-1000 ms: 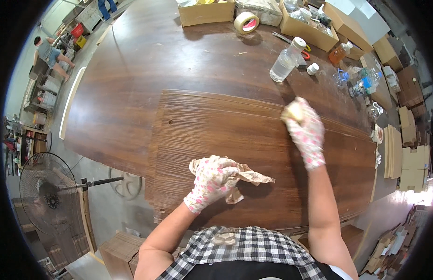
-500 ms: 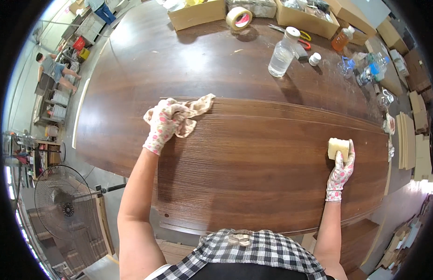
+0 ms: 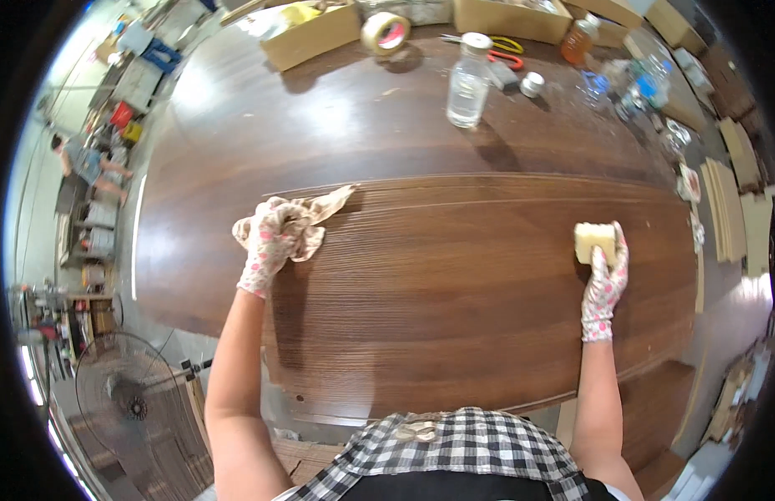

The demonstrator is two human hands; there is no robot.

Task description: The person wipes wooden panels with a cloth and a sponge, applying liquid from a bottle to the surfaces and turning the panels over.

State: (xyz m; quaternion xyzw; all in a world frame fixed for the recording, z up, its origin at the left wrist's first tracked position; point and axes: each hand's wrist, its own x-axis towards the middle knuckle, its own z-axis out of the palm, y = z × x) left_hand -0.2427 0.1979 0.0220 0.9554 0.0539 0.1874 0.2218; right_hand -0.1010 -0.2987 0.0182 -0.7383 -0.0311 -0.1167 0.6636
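Note:
A dark ribbed wooden panel (image 3: 454, 292) lies on a brown tabletop. My left hand (image 3: 269, 242), in a flowered glove, presses a crumpled beige rag (image 3: 308, 224) onto the panel's far left corner. At the panel's right end my right hand (image 3: 606, 280), also gloved, holds a pale yellow sponge block (image 3: 593, 240) against the wood. Both arms reach out wide from the lower edge.
At the table's far side stand a clear plastic bottle (image 3: 470, 82), a roll of tape (image 3: 385, 32), a cardboard box (image 3: 310, 35), scissors (image 3: 497, 48) and a small amber bottle (image 3: 577, 39). A floor fan (image 3: 124, 392) stands at lower left. Wooden boards (image 3: 742, 209) are stacked at right.
My left hand carried the rag from the panel's near middle out to its far left corner. My right hand moved the sponge from the upper middle to the right end.

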